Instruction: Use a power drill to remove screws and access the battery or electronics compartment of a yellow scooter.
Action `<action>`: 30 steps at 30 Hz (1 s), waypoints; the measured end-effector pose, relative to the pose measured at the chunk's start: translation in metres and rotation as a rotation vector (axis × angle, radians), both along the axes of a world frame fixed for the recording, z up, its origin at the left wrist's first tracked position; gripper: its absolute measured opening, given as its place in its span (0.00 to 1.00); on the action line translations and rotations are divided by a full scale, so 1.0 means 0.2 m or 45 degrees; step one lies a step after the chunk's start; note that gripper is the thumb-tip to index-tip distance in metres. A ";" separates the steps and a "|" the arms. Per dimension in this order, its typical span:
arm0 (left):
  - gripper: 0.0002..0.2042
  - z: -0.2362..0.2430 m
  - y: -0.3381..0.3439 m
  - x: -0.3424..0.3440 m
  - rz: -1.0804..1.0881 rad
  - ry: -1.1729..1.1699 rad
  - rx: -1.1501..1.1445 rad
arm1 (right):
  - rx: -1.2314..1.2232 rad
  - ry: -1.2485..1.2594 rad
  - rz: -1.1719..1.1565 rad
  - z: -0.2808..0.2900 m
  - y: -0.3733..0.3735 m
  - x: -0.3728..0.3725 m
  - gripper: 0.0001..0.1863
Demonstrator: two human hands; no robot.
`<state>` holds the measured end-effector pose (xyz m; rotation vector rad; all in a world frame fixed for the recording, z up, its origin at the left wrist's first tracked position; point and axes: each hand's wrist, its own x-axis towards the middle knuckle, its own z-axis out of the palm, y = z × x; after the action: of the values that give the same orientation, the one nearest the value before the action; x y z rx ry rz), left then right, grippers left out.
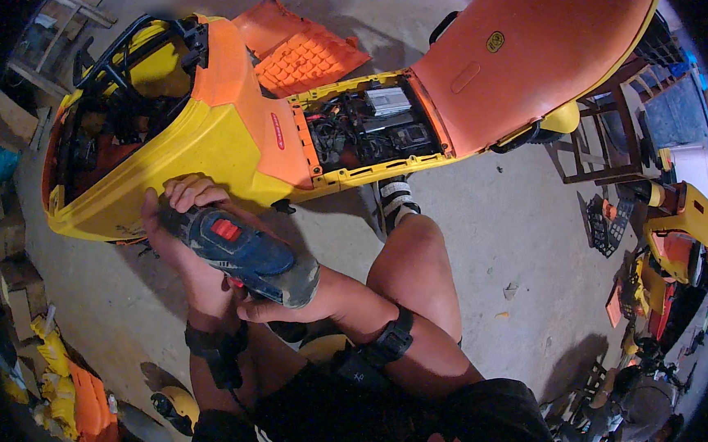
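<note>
A cordless drill (245, 250), dark blue and black with a red switch on top, is held in front of my body. My right hand (270, 307) is wrapped around its grip, partly hidden under the tool. My left hand (182, 209) closes around the front end, its fingers curled over the chuck area; whether a bit is fitted cannot be seen. Just beyond the drill stands a yellow and orange electric scooter body (219, 150). Its open compartment (369, 123) shows wiring and silver boxes. A large orange panel (497, 58) is raised at its right end.
An orange textured mat (308, 58) lies behind the scooter body. At right are a wooden chair frame (610, 140), a black plastic basket (608, 226) and yellow body parts (686, 232). Yellow and orange pieces (95, 404) lie at lower left. My foot (396, 199) is beside the scooter.
</note>
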<state>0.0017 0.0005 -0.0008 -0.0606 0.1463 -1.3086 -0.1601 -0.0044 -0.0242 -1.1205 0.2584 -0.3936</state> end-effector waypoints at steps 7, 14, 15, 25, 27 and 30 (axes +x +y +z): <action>0.10 0.00 0.00 0.00 0.010 -0.008 0.011 | -0.042 0.035 0.019 0.02 -0.01 0.00 0.44; 0.10 0.01 0.01 0.02 0.014 -0.044 0.020 | -0.002 0.020 0.024 0.01 0.00 0.01 0.47; 0.10 0.01 0.00 0.01 0.012 -0.044 0.021 | -0.013 0.014 0.024 0.00 0.00 0.01 0.47; 0.10 -0.01 0.00 0.01 0.001 -0.053 0.018 | 0.043 0.011 -0.007 0.00 0.01 0.00 0.52; 0.10 -0.01 0.00 0.01 -0.002 -0.054 0.009 | 0.041 -0.001 -0.017 -0.01 0.01 0.01 0.52; 0.10 -0.02 0.00 0.02 -0.006 -0.056 0.004 | 0.047 -0.021 -0.013 -0.01 0.00 0.01 0.51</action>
<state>0.0055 0.0010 -0.0041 -0.0290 0.1112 -1.3132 -0.1577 -0.0038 -0.0261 -1.0799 0.2556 -0.4052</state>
